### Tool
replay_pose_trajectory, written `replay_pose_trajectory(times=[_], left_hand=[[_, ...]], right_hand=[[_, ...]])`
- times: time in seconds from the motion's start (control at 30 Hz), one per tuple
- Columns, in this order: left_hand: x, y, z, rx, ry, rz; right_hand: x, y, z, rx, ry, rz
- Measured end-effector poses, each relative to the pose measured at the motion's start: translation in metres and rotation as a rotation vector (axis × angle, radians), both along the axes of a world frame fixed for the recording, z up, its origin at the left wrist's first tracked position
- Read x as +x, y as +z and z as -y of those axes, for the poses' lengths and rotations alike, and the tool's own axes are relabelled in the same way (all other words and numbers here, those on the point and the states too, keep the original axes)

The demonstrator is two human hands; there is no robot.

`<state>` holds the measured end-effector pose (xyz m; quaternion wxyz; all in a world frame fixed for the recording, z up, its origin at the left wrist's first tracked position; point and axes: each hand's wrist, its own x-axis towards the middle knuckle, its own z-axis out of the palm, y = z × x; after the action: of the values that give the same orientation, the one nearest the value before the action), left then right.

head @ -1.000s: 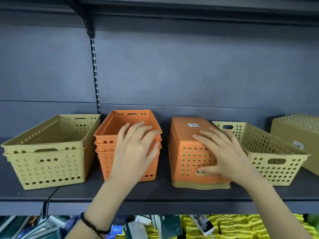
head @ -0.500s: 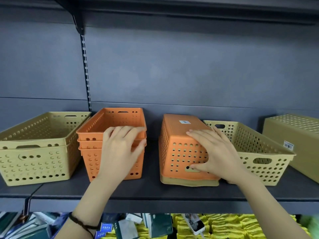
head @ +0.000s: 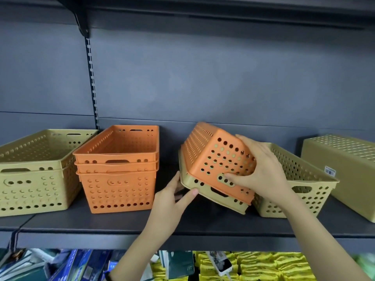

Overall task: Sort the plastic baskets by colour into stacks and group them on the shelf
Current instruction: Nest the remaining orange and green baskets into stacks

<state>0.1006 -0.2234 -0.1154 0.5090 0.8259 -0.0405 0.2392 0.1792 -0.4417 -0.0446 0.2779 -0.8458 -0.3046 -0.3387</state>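
- Orange basket (head: 219, 157) nested upside down over a yellow basket (head: 213, 196): flat on the shelf (head: 203, 226) a moment ago, the pair is now tipped up, left edge raised
- Right hand (head: 261, 171): fingers clamped over the orange end wall
- Left hand (head: 172, 199): has left the orange stack (head: 117, 169); thumb and fingers pinch the yellow rim (underside hidden)
- Meaning: the mixed pair is probably about to be separated by colour

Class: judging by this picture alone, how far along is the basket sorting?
Done: an orange stack and a yellow stack stand sorted at the left. In hand: both hands, left and right, tilt an upturned orange basket nested over a yellow one. Left: separating that pair and grouping the right-hand yellow baskets.
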Motion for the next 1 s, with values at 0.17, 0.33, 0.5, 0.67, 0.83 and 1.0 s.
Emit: replay_pose_trajectory(times=[0.17,0.33,0.5,0.67,0.83,1.0], left_hand=[[-0.003,0.004,0.004,-0.103,0.060,0.043],[-0.002,-0.003,-0.007,-0.084,0.134,-0.026],[-0.011,-0.007,-0.010,-0.016,0.191,-0.104],[-0.008,-0.004,-0.010,0.198,0.214,-0.155],[-0.010,-0.009,-0.007,0.225,0.164,-0.245],[-0.009,0.015,0.010,0.136,0.260,0.005]], right_hand=[[0.001,0.005,-0.002,0.056,-0.039,-0.004],[0.005,0.016,-0.008,0.055,-0.051,0.018],[0.009,0.037,-0.005,0.124,-0.051,0.000],[0.014,0.047,-0.006,0.183,-0.094,-0.010],[0.021,0.058,0.012,0.598,-0.044,-0.062],[0.021,0.048,0.017,1.005,0.104,-0.191]])
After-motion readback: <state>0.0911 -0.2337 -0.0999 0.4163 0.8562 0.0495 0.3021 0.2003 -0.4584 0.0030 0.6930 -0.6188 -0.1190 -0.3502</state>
